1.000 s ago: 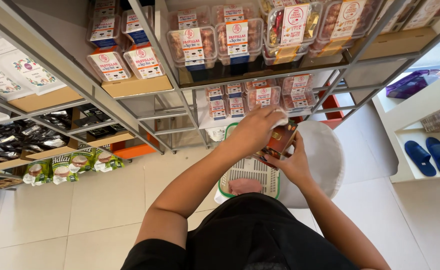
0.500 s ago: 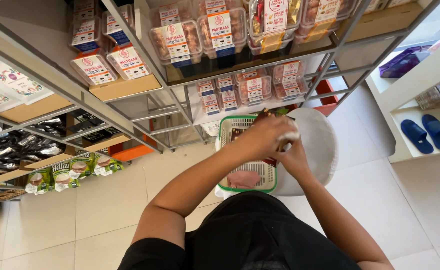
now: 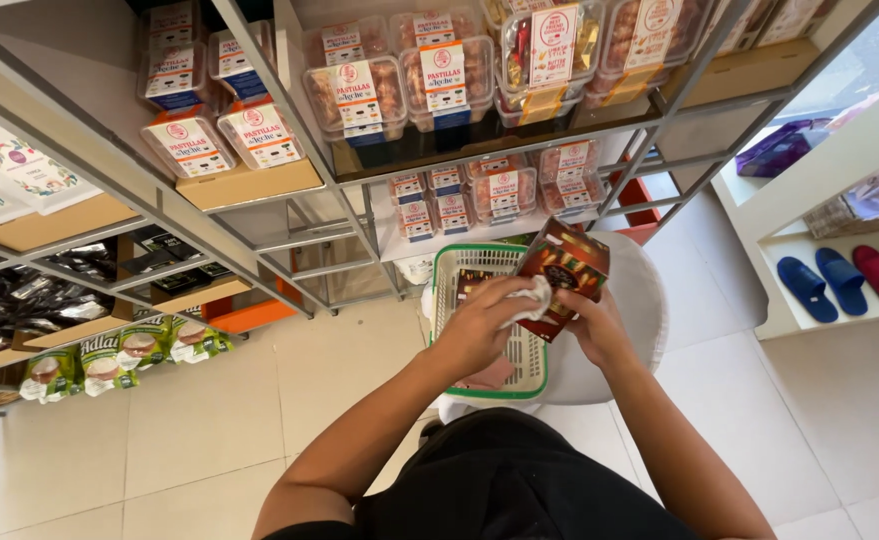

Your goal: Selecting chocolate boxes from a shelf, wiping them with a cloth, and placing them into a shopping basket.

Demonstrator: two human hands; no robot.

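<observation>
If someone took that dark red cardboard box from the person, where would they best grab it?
Probably by the free upper end of the dark red cardboard box, coming from above on the shelf side. The box is tilted, its lower end taken up by the right hand and by the left hand pressing a white cloth on it.

The dark red box has risen clear above both hands.

Head view: the left hand presses a white cloth against a dark red box held from below by the right hand, above a green-rimmed basket on a white stool, before metal shelves of clear packaged sweets.
</observation>
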